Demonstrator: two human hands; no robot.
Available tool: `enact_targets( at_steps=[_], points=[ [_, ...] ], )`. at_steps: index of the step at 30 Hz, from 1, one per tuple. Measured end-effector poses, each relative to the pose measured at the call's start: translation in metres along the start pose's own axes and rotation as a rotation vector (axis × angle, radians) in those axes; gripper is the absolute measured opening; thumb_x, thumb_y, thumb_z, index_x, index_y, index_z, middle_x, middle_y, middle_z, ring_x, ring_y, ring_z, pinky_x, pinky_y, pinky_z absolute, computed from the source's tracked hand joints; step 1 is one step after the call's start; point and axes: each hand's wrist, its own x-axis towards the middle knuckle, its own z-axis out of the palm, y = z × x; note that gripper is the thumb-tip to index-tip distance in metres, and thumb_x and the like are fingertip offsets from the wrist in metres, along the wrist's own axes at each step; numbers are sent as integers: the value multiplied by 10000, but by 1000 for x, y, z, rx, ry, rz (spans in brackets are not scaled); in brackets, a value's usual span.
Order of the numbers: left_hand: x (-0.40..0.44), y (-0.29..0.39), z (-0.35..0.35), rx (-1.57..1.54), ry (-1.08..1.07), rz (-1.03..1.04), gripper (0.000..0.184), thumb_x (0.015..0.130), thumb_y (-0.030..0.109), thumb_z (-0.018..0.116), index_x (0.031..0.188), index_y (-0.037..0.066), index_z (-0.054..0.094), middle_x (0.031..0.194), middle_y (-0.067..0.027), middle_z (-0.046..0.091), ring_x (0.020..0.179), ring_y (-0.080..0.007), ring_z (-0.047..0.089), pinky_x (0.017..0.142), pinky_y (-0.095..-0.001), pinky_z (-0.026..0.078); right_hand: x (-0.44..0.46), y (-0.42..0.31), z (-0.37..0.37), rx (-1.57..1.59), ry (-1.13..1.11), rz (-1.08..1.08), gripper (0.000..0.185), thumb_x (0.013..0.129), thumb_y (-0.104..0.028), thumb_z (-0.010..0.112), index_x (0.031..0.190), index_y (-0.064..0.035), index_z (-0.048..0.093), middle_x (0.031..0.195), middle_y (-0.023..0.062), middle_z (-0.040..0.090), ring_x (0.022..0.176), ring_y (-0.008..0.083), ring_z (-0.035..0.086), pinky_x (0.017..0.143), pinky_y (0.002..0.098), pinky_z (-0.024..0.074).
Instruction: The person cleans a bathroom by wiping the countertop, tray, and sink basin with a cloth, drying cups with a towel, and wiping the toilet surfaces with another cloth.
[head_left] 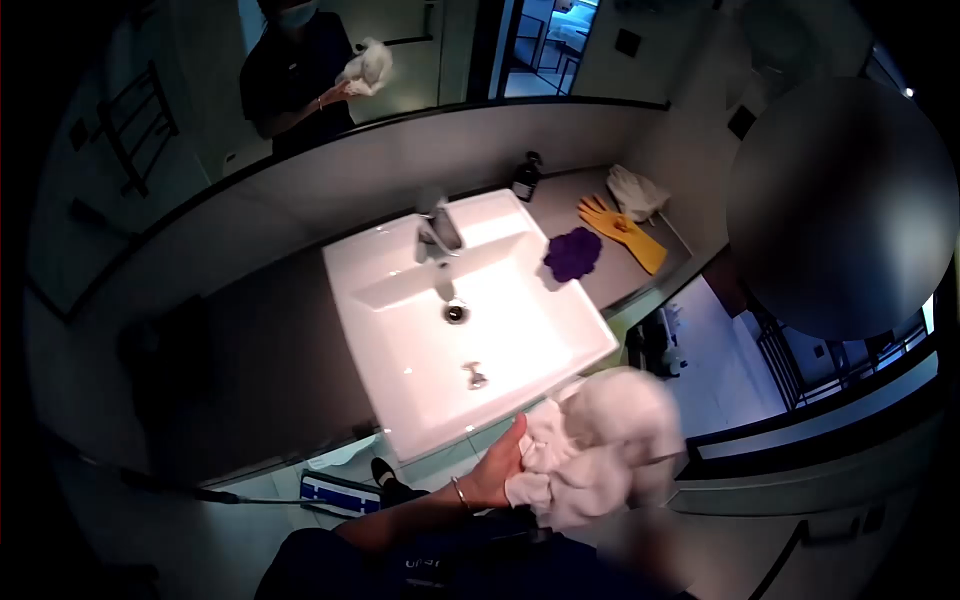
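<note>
My left hand (pixel 497 470), with a bracelet at its wrist, is wrapped round a bunched white cloth (pixel 580 455) just in front of the sink's near right corner. Beside the lower right of the cloth, my right hand (pixel 650 540) is a dark smear of motion, and its fingers cannot be made out. The white square sink (pixel 400 400) has a chrome tap (pixel 437 238) at its back and a dark drain. A small object (pixel 474 376) of unclear kind lies in the basin.
A purple scrubber (pixel 573 254) rests on the sink's right edge. Beyond it on the counter (pixel 560 200) are a yellow glove (pixel 625 235), a pale cloth (pixel 637 194) and a dark pump bottle (pixel 527 177). A blue-and-white mop head (pixel 341 493) is on the floor. A mirror spans the back wall.
</note>
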Motion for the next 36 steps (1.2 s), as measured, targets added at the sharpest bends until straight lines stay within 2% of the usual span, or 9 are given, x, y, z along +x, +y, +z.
enact_targets(
  at_steps=[1, 6, 12, 17, 19, 23, 27, 30, 36],
  points=[
    [30, -15, -32, -26, -211, 10, 587, 980, 470, 350, 1417, 82, 292, 1385, -149, 424, 1257, -257, 453, 1055, -422, 369, 7, 48, -39, -368, -248, -458, 453, 711, -117, 714, 1116, 21, 566, 1165, 234, 543, 1066, 371, 553, 914, 445, 443],
    [119, -105, -3, 609, 184, -124, 494, 927, 232, 575, 1335, 31, 383, 1240, -109, 538, 1082, -187, 566, 900, -335, 498, -43, 47, -136, -535, -366, -169, 602, 662, -208, 780, 1186, -23, 548, 1290, 170, 475, 1195, 305, 470, 990, 381, 391],
    [225, -127, 27, 607, 206, -128, 416, 915, 191, 581, 1266, 20, 438, 1161, -130, 570, 1014, -236, 611, 850, -365, 531, -58, 116, -261, 52, 214, 31, 832, 674, -123, 724, 1408, -81, 333, 1444, 160, 329, 1209, 292, 481, 943, 406, 456],
    [330, -128, 65, 236, -5, -279, 499, 945, 306, 501, 1323, -4, 397, 1223, -168, 546, 1111, -279, 565, 954, -405, 468, 6, 184, -294, 1081, -13, 99, 1063, 746, -260, 712, 1489, -175, -43, 1511, 183, 163, 1194, 391, 476, 849, 473, 528],
    [379, -129, 58, 310, 20, -257, 514, 943, 323, 510, 1322, -8, 408, 1235, -154, 545, 1132, -268, 549, 966, -396, 456, 50, 189, -313, 595, 116, 187, 1020, 789, -256, 690, 1487, -145, -45, 1484, 167, 260, 1192, 344, 491, 836, 437, 528],
    [484, -136, 56, 988, -38, -183, 523, 903, 144, 606, 1366, 44, 383, 1201, -75, 564, 1085, -153, 543, 937, -292, 444, 118, 280, -401, -269, 33, 174, 944, 837, -289, 679, 1464, 3, 37, 1509, 148, 206, 1352, 274, 289, 1092, 329, 277],
    [609, -133, 69, 1520, -432, -133, 468, 888, 175, 635, 1318, 71, 483, 1274, -90, 524, 1154, -170, 502, 944, -288, 413, 196, 218, -473, 598, 120, 145, 983, 819, -369, 687, 1484, -40, 41, 1483, 134, 233, 1332, 210, 270, 1080, 302, 260],
    [682, -138, 99, 1899, -864, 188, 435, 847, 280, 667, 1246, 142, 563, 1327, -155, 466, 1224, -295, 457, 990, -387, 376, 224, 223, -529, 207, 255, 95, 927, 784, -320, 712, 1457, -5, 158, 1426, 140, 338, 1293, 218, 340, 1053, 322, 313],
    [802, -190, 133, 2188, -670, 489, 552, 790, 411, 684, 1234, 114, 543, 1347, -218, 409, 1217, -371, 425, 1025, -424, 322, 289, 259, -633, 735, 563, 136, 358, 854, -70, 525, 1203, 2, 550, 1220, 85, 553, 1092, 163, 526, 923, 322, 444]
  ],
)
